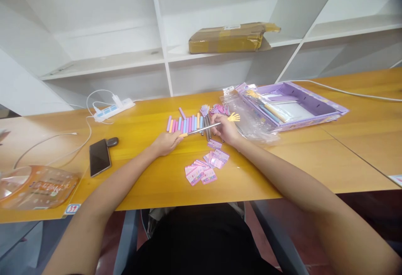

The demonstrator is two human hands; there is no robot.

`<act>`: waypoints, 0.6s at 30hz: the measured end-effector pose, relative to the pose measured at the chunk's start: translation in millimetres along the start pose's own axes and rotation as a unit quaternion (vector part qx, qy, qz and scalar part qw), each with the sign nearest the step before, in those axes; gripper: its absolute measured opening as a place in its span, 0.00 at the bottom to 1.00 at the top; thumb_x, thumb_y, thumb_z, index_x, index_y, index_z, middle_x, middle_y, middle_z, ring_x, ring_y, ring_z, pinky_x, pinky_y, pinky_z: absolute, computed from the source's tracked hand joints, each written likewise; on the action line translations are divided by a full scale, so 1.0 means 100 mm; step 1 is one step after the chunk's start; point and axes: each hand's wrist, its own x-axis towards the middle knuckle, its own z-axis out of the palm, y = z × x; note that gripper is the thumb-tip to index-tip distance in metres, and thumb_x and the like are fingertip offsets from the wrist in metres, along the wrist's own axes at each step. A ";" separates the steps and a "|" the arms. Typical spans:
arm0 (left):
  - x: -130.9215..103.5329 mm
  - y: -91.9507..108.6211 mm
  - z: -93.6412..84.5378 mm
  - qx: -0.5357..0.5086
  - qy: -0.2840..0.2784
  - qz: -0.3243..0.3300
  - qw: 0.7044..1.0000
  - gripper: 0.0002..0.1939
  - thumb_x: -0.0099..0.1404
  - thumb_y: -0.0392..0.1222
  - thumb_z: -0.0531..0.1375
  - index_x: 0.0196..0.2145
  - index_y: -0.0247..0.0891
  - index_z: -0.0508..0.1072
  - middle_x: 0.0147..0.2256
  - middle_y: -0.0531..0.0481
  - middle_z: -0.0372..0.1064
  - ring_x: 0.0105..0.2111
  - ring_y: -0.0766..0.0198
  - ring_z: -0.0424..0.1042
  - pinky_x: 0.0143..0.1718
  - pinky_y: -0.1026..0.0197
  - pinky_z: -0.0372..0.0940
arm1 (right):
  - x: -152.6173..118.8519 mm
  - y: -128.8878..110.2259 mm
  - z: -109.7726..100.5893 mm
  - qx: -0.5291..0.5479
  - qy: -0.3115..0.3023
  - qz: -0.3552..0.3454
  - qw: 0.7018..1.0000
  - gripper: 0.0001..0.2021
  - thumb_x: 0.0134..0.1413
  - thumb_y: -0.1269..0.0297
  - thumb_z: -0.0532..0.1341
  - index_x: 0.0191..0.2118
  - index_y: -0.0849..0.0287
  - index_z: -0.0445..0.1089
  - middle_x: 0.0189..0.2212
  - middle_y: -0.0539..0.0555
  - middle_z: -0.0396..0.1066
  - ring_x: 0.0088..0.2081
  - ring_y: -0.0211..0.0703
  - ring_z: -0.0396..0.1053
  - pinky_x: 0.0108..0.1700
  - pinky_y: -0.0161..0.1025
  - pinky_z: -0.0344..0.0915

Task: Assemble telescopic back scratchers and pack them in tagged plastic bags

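Across the middle of the head view runs a telescopic back scratcher [202, 129] with a metal rod. My left hand [168, 142] is closed around its yellow handle. At the other end my right hand [226, 129] pinches the rod, and a yellow hand-shaped head [234, 117] shows just beyond it, in line with the rod. Behind the rod lies a row of coloured handle tubes [180, 124]. Close to my right fingers are several pink and purple hand-shaped heads [220, 109] with metal rods [207, 127], partly covered by my hand.
Printed cards [201, 172] lie nearer me. Right of my hands are clear plastic bags [256, 124] and an open purple box [326, 118]. To the left lie a phone [99, 157], a power strip [114, 110] with cables, and an orange bag [40, 187]. A taped carton [226, 40] sits on the shelf.
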 end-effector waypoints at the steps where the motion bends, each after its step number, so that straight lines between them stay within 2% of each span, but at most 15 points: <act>1: 0.00 0.00 0.01 0.000 0.003 0.003 1.000 0.23 0.84 0.55 0.42 0.49 0.40 0.72 0.36 0.44 0.79 0.34 0.51 0.79 0.37 0.57 0.65 | 0.00 0.00 0.01 -0.003 -0.002 -0.001 1.000 0.08 0.56 0.57 0.61 0.30 0.54 0.65 0.14 0.44 0.58 0.15 0.34 0.51 0.19 0.32 0.48; 9: -0.03 -0.03 0.07 0.003 0.048 0.025 0.999 0.27 0.84 0.56 0.41 0.48 0.40 0.75 0.36 0.42 0.81 0.34 0.52 0.80 0.38 0.56 0.69 | -0.06 -0.07 0.04 -0.046 0.000 -0.032 0.998 0.11 0.59 0.55 0.61 0.30 0.54 0.67 0.16 0.46 0.65 0.15 0.35 0.56 0.19 0.33 0.50; 15: -0.05 -0.02 0.09 -0.024 0.110 0.050 0.992 0.29 0.85 0.56 0.41 0.64 0.43 0.74 0.52 0.41 0.83 0.45 0.56 0.83 0.46 0.58 0.73 | -0.13 -0.14 0.09 -0.083 -0.010 -0.064 0.994 0.12 0.63 0.53 0.61 0.31 0.53 0.68 0.18 0.48 0.69 0.17 0.36 0.59 0.22 0.34 0.56; 18: -0.07 -0.01 0.07 -0.042 0.138 0.060 0.988 0.27 0.84 0.55 0.44 0.66 0.45 0.74 0.50 0.42 0.84 0.46 0.58 0.83 0.46 0.60 0.73 | -0.16 -0.15 0.12 -0.093 -0.023 -0.073 0.993 0.12 0.64 0.55 0.61 0.31 0.54 0.69 0.19 0.48 0.70 0.19 0.37 0.61 0.24 0.35 0.58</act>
